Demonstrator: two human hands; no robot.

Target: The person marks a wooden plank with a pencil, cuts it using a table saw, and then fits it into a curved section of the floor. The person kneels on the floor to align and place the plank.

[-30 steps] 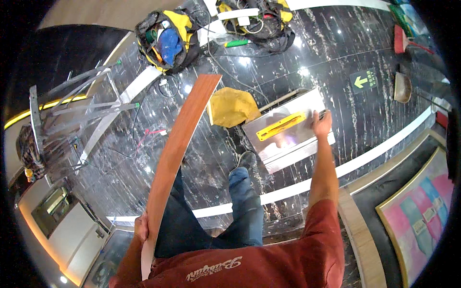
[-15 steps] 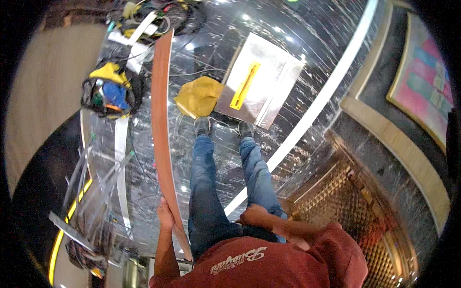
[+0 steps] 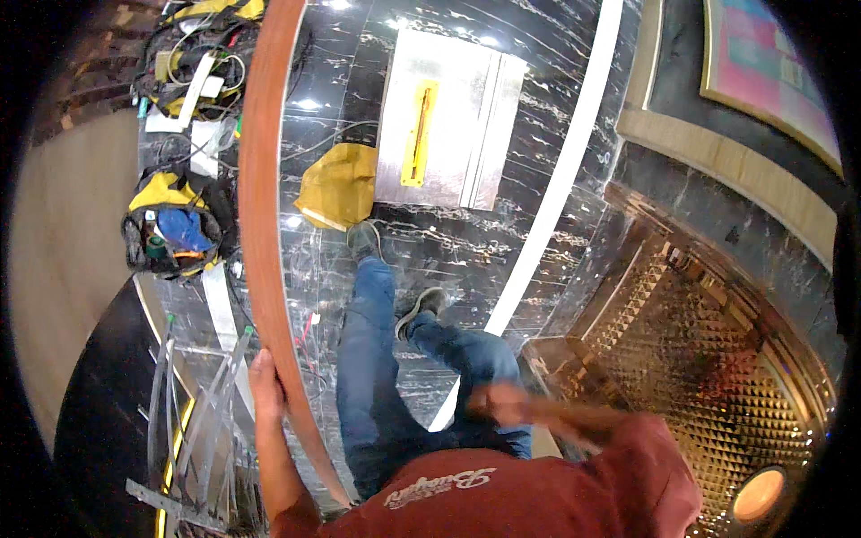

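A long reddish-brown wood-look board (image 3: 261,179) runs lengthwise on my left, from the top of the view down past my hip. My left hand (image 3: 265,381) grips its left edge, with the fingers partly hidden along it. My right hand (image 3: 500,403) is in front of my right thigh and smeared by motion. Nothing can be made out in it, and its fingers do not show clearly. Just ahead of my feet lie a mustard-yellow cloth or bag (image 3: 336,186) and a silvery flat panel (image 3: 453,121) with a yellow slotted strip (image 3: 418,134) on top.
Left of the board, an open black-and-yellow tool bag (image 3: 170,220) stands near another bag with cables (image 3: 202,67). Metal frame legs (image 3: 193,421) stand at lower left. A white strip (image 3: 560,179) crosses the dark marble floor. A studded bronze panel (image 3: 682,359) lies right.
The board has shifted left and nearer in the view, with my left hand still on it. My right foot has stepped back. My right hand has moved slightly right.
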